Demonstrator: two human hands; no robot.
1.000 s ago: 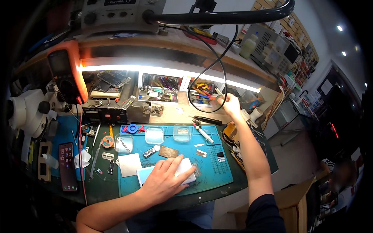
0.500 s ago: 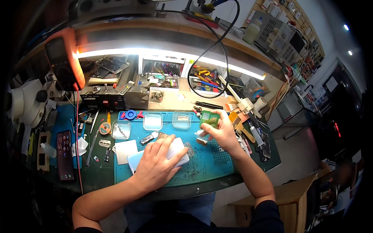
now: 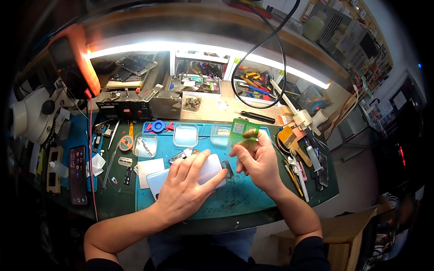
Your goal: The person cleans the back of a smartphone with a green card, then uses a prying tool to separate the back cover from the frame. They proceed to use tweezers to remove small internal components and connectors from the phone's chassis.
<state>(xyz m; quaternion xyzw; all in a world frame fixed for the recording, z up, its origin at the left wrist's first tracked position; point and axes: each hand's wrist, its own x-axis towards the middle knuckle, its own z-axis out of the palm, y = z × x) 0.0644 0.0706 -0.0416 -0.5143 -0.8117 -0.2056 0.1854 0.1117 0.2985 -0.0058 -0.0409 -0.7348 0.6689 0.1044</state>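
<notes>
My left hand (image 3: 186, 189) lies flat, fingers spread, on a light-coloured phone (image 3: 209, 171) that rests face down on the blue work mat (image 3: 244, 198). A thin green plastic card (image 3: 242, 131) is pinched between the fingers of my right hand (image 3: 256, 159), held tilted just above and to the right of the phone. The card's lower edge is near the phone's right end; I cannot tell whether they touch.
Clear plastic trays (image 3: 185, 134) line the mat's far edge. A dark phone (image 3: 77, 174) and white microscope (image 3: 31, 113) sit at left, an orange multimeter (image 3: 74, 61) behind. Tools and a white bottle (image 3: 307, 118) crowd the right; a black cable (image 3: 266, 63) hangs over the shelf.
My right hand came back from the tool shelf at the back right with the green card and now holds it beside the phone. The left hand stayed pressed on the phone.
</notes>
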